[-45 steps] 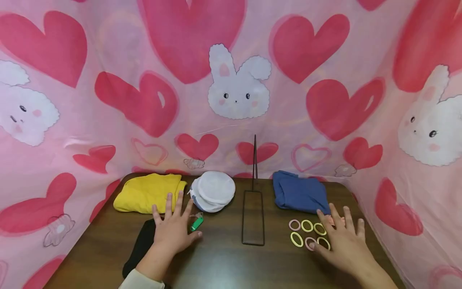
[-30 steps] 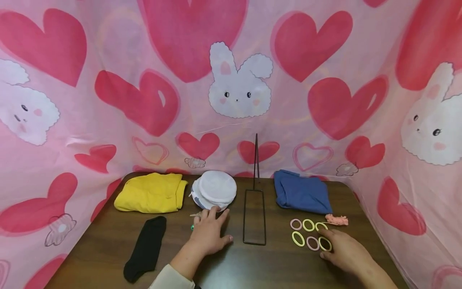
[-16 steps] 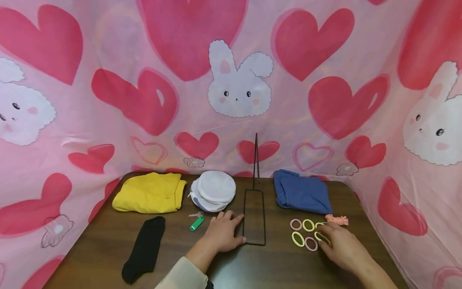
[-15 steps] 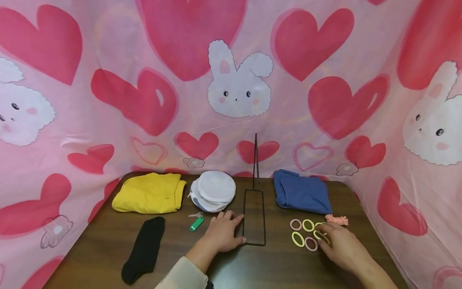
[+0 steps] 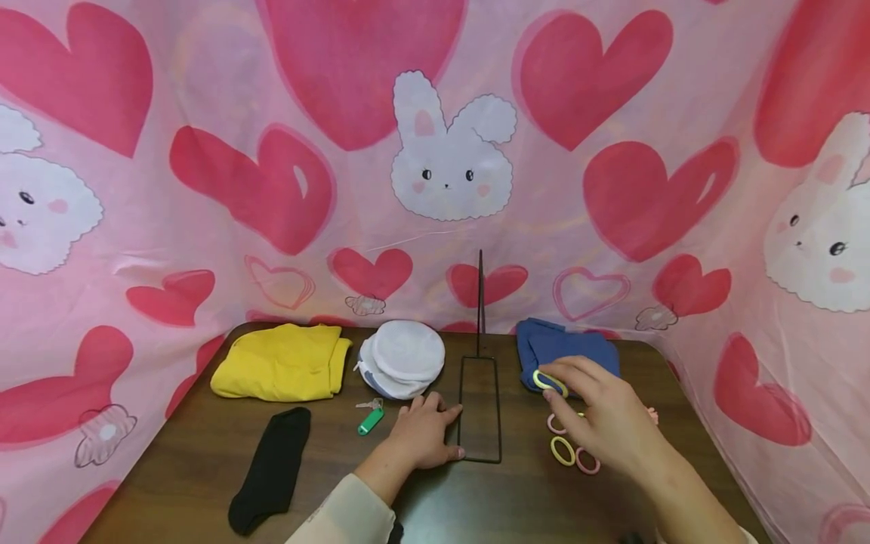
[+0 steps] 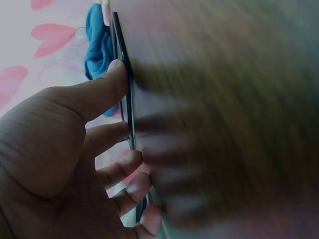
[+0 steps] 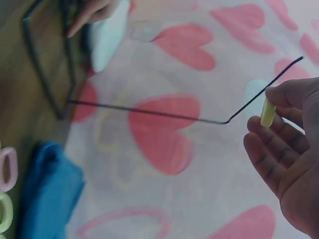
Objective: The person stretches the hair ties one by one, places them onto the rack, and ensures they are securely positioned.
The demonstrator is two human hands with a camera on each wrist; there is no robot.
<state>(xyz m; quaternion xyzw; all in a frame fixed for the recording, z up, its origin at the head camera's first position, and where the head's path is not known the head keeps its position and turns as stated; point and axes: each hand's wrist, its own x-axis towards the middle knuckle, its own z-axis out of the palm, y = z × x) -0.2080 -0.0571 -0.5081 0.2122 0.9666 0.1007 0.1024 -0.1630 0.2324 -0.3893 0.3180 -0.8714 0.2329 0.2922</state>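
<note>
Dark brown wood grain runs across the desk (image 5: pixel 516 499), and nearest the camera a cream sleeve (image 5: pixel 347 517) leads up to the left hand (image 5: pixel 423 437), which lies low on the wood with its fingers (image 6: pixel 112 84) relaxed and nearly straight, their tips touching the left rail of the black wire stand (image 5: pixel 479 412); the wrist view shows thumb and fingertips resting along that thin rail without wrapping it. To the left of this hand lie a black sock (image 5: pixel 272 468) and, closer in, a green key tag (image 5: pixel 370 421). On the right, the right hand (image 5: pixel 605 423) is raised above the desk, and it pinches a yellow hair tie (image 5: pixel 549 381) between thumb and curled fingers (image 7: pixel 269 144); the tie is held in the air just right of the stand's base and in front of the blue cloth (image 5: pixel 564 353). Below that hand, loose hair ties (image 5: pixel 569 452) in pink and yellow remain on the wood, partly covered by the palm. Farther back, a stack of white round pads (image 5: pixel 402 366) sits just left of the stand, with a folded yellow cloth (image 5: pixel 279 363) beyond it to the left. The stand's upright rod rises at the far edge against the pink heart-and-bunny curtain (image 5: pixel 448 166).
</note>
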